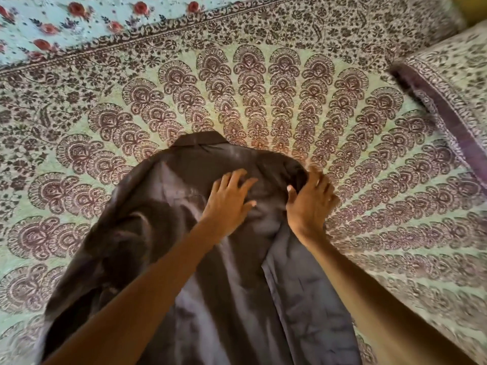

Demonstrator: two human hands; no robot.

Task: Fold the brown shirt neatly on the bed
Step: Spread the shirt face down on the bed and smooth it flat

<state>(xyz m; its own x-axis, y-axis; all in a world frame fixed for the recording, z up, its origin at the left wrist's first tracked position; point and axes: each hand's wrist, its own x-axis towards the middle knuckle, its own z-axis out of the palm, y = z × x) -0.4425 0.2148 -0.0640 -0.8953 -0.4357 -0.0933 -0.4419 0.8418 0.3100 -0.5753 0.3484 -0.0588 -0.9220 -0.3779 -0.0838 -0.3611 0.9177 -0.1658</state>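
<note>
We find the brown shirt (184,259) lying on the bed, spread over the patterned bedspread (290,88), collar (200,140) pointing away from us and the hem running out of the lower edge of view. Its left edge is rumpled and bunched; its right edge has a panel turned over, with a straight fold line down the lower right. The left hand (229,204) lies flat on the chest area, fingers spread, gripping nothing. The right hand (311,204) is at the shirt's right shoulder, fingers curled around a gathered bunch of fabric. Motion blur obscures the fingertips there. Bare bedspread lies open above the collar and on both sides. A pillow (453,101) in matching print sits at the far right, well apart from the shirt. A floral sheet (66,25) borders the upper left.
</note>
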